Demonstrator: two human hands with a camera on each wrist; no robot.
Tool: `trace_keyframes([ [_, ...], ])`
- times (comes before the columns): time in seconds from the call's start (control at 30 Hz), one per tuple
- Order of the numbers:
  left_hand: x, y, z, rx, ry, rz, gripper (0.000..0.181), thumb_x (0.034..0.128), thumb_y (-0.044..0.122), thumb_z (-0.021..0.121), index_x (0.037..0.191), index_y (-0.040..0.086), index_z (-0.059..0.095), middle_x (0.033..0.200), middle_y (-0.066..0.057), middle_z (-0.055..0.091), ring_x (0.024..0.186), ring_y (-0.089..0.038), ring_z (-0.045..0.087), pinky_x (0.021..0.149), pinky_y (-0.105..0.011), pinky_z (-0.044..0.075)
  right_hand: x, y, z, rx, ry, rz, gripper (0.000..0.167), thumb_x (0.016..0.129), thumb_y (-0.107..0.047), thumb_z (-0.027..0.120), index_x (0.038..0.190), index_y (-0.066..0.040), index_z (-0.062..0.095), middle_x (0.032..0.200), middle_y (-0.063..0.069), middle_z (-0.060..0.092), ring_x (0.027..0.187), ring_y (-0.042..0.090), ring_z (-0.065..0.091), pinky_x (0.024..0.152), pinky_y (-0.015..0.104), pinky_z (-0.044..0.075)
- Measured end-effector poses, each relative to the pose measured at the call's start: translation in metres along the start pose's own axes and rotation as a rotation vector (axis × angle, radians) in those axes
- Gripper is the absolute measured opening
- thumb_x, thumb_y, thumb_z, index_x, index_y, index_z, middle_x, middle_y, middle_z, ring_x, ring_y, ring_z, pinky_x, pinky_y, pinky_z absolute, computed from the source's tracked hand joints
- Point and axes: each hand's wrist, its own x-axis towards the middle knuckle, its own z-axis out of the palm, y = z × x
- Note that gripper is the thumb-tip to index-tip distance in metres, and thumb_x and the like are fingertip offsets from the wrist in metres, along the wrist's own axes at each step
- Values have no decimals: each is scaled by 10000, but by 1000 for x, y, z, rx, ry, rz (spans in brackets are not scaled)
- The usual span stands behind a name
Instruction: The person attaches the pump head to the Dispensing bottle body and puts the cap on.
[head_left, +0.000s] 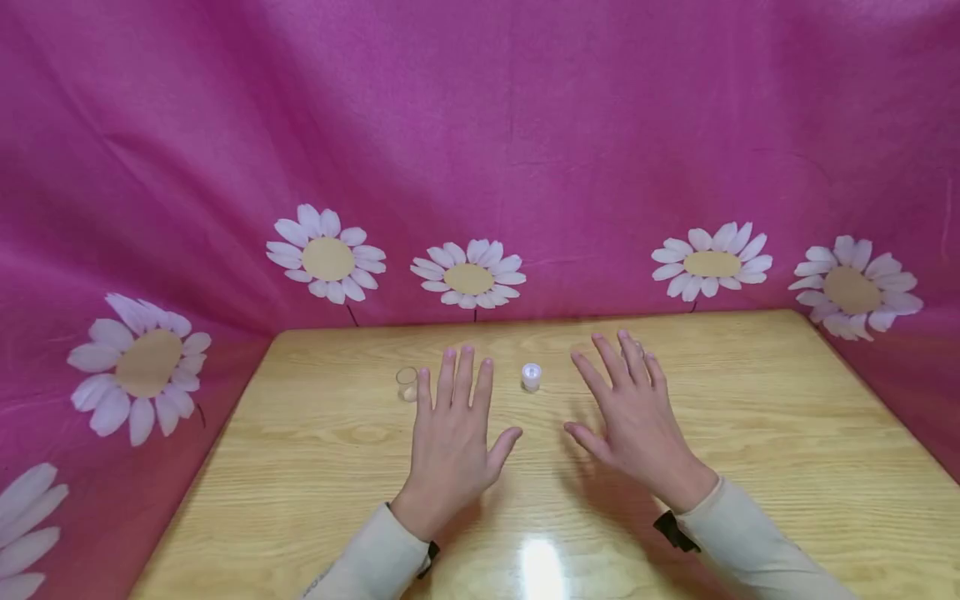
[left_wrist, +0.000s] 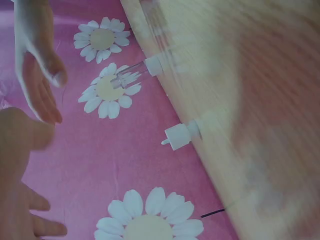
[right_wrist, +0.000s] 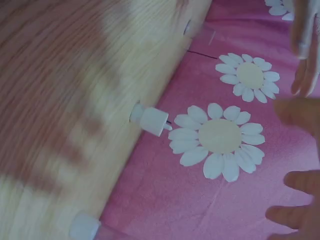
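Both hands hover above the wooden table, palms down with fingers spread. My left hand [head_left: 453, 450] holds nothing; a clear round container [head_left: 407, 382] stands just beyond its outer fingers, partly hidden. Between the hands, farther back, sits a small white nozzle cap [head_left: 531, 377], its thin tip pointing up in the left wrist view. My right hand [head_left: 637, 425] is likewise without anything in its grasp. Behind its fingers is a clear bottle [left_wrist: 134, 74] with a white band at its table end. In the head view those fingers mostly hide it.
The wooden table [head_left: 315, 508] reaches back to a pink cloth [head_left: 525, 150] printed with white daisies. That cloth also hangs along the left and right sides. A bright reflection lies on the tabletop near the front.
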Motion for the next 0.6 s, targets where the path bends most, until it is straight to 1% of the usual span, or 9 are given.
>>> trace_keyframes([
  [0.07,-1,-1,-1,-13,21,18,722,882,519,644,1432,83,472,1469,-145,495,1419,-349,401,1141,-558,338,1,-1,-1,51,35,3,611,772,-331,771,1277,-34,597,1335,206,578,1271,429,515,998,618,431],
  [0.13,-2,-2,-2,-55,64,42,576,883,414,676,1339,82,559,1319,-108,611,1324,-318,502,1098,-503,400,2,-3,-2,109,74,-6,453,749,-224,811,1136,-39,664,1182,152,668,1124,344,626,909,525,526],
  [0.2,-3,-4,-4,-111,116,60,457,872,344,701,1242,85,628,1170,-73,677,1206,-286,579,1043,-452,450,3,-5,-2,150,100,-26,333,741,-165,823,1028,-53,696,1061,104,706,998,272,666,827,453,568],
  [0.23,-4,-4,-4,-148,136,62,414,870,318,709,1208,87,651,1118,-59,693,1158,-271,600,1018,-428,466,3,-5,-2,159,107,-37,297,737,-149,825,994,-61,703,1027,88,714,971,253,670,811,429,576],
  [0.3,-6,-5,-5,-217,168,58,352,858,276,728,1152,88,683,1057,-47,710,1080,-248,624,980,-406,485,2,-6,-3,173,110,-58,260,731,-125,826,956,-69,708,994,71,717,960,235,660,814,409,573],
  [0.37,-8,-6,-5,-265,188,46,318,850,249,740,1120,87,697,1025,-40,718,1034,-235,634,949,-398,498,2,-8,-4,180,104,-73,251,729,-117,826,947,-70,710,990,65,718,969,233,648,830,405,565],
  [0.53,-13,-9,-4,-336,188,14,293,852,219,744,1106,80,700,1003,-33,725,990,-226,648,890,-388,528,1,-10,-5,187,82,-81,254,737,-129,825,955,-75,708,1001,55,714,976,220,640,838,398,561],
  [0.6,-15,-11,-2,-389,190,-15,291,850,198,749,1108,73,700,1012,-40,731,990,-228,662,884,-381,542,0,-11,-5,191,74,-81,237,740,-132,825,939,-81,706,996,52,712,970,215,639,831,395,562],
])
